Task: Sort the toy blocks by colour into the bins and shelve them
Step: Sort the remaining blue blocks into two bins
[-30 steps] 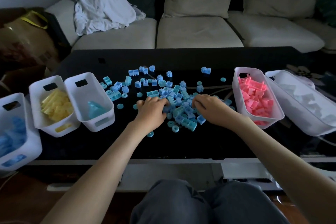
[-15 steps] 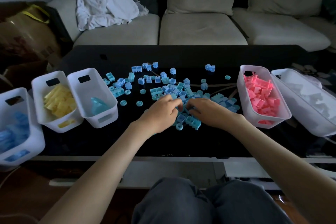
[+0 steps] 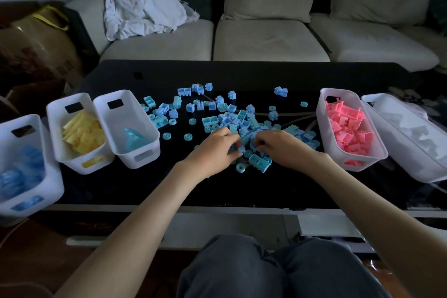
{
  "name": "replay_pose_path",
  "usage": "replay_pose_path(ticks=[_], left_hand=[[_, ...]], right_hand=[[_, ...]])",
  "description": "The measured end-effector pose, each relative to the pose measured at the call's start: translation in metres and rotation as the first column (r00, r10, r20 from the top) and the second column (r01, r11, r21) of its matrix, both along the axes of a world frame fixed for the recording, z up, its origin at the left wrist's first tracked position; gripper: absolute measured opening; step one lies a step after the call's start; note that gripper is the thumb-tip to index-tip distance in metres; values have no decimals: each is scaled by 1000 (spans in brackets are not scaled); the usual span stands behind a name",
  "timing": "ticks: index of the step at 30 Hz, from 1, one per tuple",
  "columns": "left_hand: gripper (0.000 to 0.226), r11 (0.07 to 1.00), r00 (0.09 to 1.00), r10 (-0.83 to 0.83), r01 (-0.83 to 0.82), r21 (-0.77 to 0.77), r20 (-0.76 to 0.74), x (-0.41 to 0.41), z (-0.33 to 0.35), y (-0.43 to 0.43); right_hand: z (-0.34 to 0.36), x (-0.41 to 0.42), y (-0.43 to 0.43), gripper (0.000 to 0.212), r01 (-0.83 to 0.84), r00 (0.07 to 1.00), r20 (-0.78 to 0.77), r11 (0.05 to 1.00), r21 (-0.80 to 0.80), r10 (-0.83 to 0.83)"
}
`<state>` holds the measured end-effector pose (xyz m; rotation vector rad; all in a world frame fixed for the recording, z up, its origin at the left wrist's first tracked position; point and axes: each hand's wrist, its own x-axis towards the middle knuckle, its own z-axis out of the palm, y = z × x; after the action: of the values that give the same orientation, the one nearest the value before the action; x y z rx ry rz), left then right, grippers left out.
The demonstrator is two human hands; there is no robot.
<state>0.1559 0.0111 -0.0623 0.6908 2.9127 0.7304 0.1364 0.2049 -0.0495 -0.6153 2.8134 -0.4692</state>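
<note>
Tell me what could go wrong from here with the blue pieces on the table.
1. The loose blocks come in two close shades, light blue and turquoise, and the light is dim, so some may land in the wrong one of the blue bin and the turquoise bin.
2. With the left hand and right hand in the pile, the round ring near the front could get knocked and roll off the table.

No writing, number or brand can be read anywhere. The cardboard box point(image 3: 36, 51) left of the desk point(image 3: 242, 75) carries dim reddish print, too dark and blurred to make out. The white bins point(image 3: 142, 152) on the desk show plain walls.
</note>
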Motion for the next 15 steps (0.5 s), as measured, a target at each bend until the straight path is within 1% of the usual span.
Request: replay_pose_path(ticks=[3, 6, 8, 11, 15], left_hand=[[13, 997, 1000, 11, -9, 82, -18, 4, 4, 0], [12, 981, 997, 67, -61, 185, -25, 8, 8, 2], [14, 959, 993, 118, -111, 262, -9, 11, 12, 5], [16, 903, 979, 197, -201, 380, 48, 13, 19, 11], [18, 880, 968, 232, -250, 404, 93, 16, 32, 10]], right_hand=[[2, 2, 0, 8, 29, 999, -13, 998, -51, -29], [4, 2, 1, 4, 62, 998, -25, 990, -123, -66], [6, 3, 3, 4, 94, 995, -22, 977, -192, -100], [10, 3, 3, 7, 137, 984, -66, 944, -300, -164], [21, 1, -6, 5, 171, 970, -97, 904, -392, -225]])
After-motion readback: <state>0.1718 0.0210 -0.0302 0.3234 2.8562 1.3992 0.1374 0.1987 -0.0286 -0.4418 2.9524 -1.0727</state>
